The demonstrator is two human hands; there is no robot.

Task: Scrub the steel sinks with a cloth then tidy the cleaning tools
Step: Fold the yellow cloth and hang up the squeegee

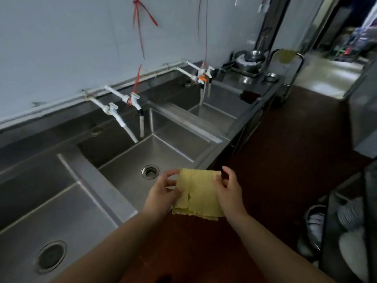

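yellow cloth (199, 194) stretched between both hands, left hand (163, 194) and right hand (229, 190) fingers pinching its side edges, above middle sink (130, 160) front rim.

Both hands hold a yellow, textured square cloth (199, 194) spread flat over the front edge of the middle steel sink (130, 160). The left hand (163, 190) pinches its left edge; the right hand (229, 190) pinches its right edge. The cloth has a small dark tear. White plastic taps (122, 115) slant over the sink; its round drain (150, 171) lies just beyond the left hand.
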